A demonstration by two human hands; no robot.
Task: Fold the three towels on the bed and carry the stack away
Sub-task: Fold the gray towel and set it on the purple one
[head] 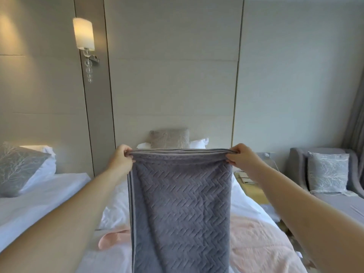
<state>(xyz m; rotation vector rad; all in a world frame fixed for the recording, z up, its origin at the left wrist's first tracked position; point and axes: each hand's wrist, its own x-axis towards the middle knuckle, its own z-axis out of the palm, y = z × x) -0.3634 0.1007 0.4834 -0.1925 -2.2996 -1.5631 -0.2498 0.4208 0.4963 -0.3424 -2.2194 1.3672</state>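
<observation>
A grey towel (181, 209) with a herringbone weave hangs in front of me, doubled over along its top edge. My left hand (120, 158) pinches its top left corner and my right hand (241, 155) pinches its top right corner, both held up above the white bed (110, 255). A pink towel (256, 245) lies spread on the bed behind the grey one, and a pink edge (112, 238) shows to its left. The grey towel hides the middle of the bed. I cannot see a third towel.
Pillows and a grey cushion (169, 138) rest against the headboard. A second bed (35, 198) with a patterned cushion stands on the left. On the right are a small wooden table (251, 186) and a grey sofa (331, 174). A lit wall lamp (83, 34) hangs at upper left.
</observation>
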